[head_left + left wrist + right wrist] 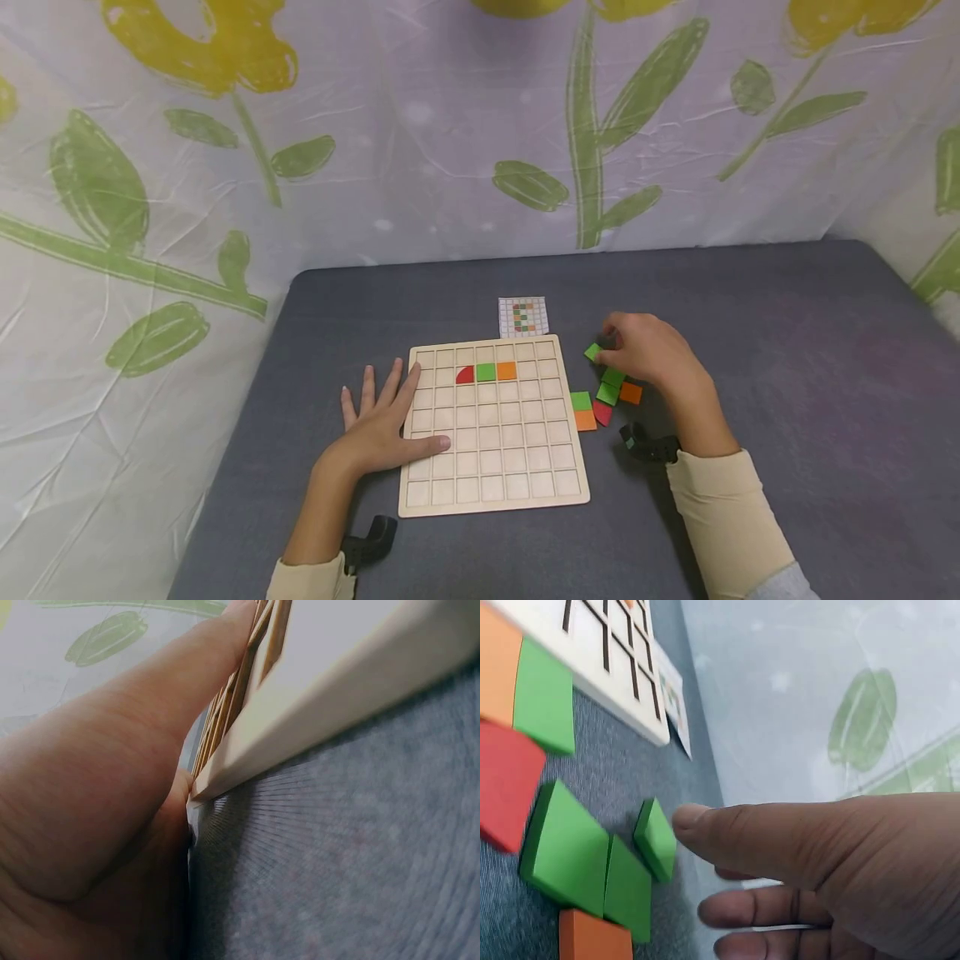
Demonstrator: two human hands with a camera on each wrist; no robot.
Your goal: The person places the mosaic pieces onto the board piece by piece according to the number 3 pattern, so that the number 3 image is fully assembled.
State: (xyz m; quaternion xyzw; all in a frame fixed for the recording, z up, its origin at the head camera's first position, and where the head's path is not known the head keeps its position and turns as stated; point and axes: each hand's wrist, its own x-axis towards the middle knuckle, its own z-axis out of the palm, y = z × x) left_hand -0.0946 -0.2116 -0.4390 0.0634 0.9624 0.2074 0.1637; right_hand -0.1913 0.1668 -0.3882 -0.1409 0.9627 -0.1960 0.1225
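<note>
A wooden grid board (493,506) lies on the table, with a red quarter-round tile (465,375), a green tile (486,372) and an orange tile (507,370) side by side in one row. My left hand (375,437) rests with spread fingers over the board's left edge, thumb on the cells; the left wrist view shows the hand (97,757) against the board's side (315,720). Right of the board, my right hand (648,350) has thumb and fingertips at the edge of a loose green tile (592,352), also in the right wrist view (656,840); the index finger is mostly hidden.
Loose tiles lie right of the board: green (608,393), orange (631,392), red (602,412), and a green tile (581,401) beside an orange one (586,421) at its edge. A small printed pattern card (523,317) touches the board's far edge. Behind the table hangs a flowered sheet (420,167).
</note>
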